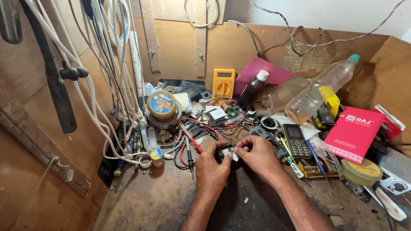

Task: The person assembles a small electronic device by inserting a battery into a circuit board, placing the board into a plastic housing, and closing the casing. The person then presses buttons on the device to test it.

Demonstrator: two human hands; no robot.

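My left hand [212,164] and my right hand [256,154] meet over the middle of a cluttered wooden workbench. Both grip a small black device [224,151] with a pale inner face, held between the fingertips just above the bench. The left fingers hold its left side and the right fingers pinch its right end. Much of the device is hidden by my fingers. A black keypad phone [296,140] lies just right of my right hand. Red and black probe leads [191,143] lie just left of my left hand.
A yellow multimeter [223,84] leans on the back wall beside a dark bottle [251,90] and clear plastic bottles [322,89]. A red box [353,132] lies at the right. White cables [107,64] hang at the left over a round tin [161,105].
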